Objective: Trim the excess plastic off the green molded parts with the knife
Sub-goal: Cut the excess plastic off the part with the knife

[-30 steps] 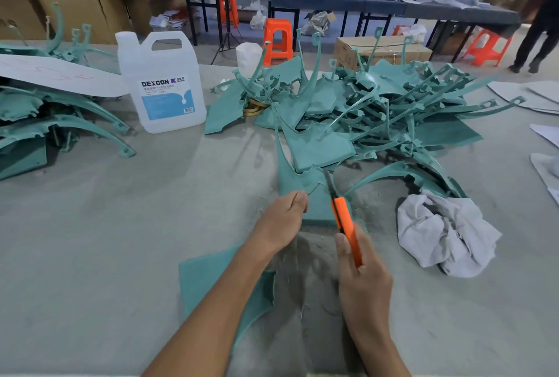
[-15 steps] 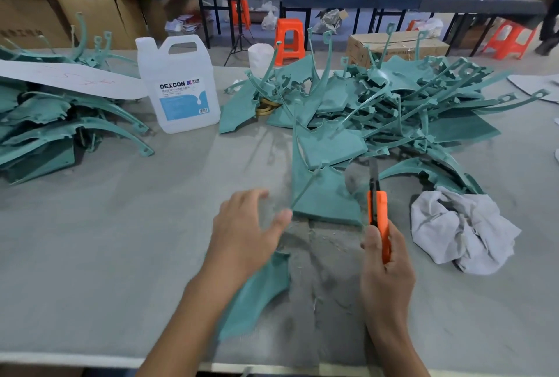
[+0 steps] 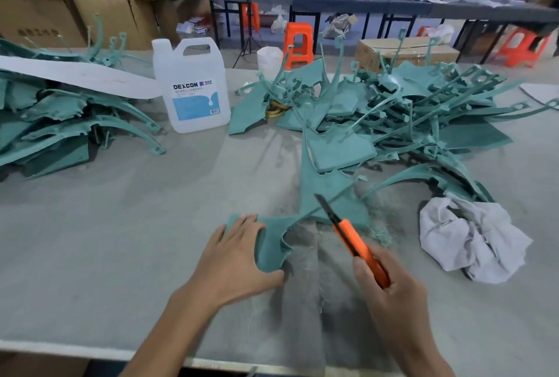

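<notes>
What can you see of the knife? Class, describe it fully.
The knife is a utility cutter with an orange, plastic-looking handle and a dark, narrow blade extended. The right hand grips the handle's rear end. It slants away and left, blade tip over a green part; contact cannot be told.

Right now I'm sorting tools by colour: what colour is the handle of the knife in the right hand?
The knife handle is orange; head view.
</notes>
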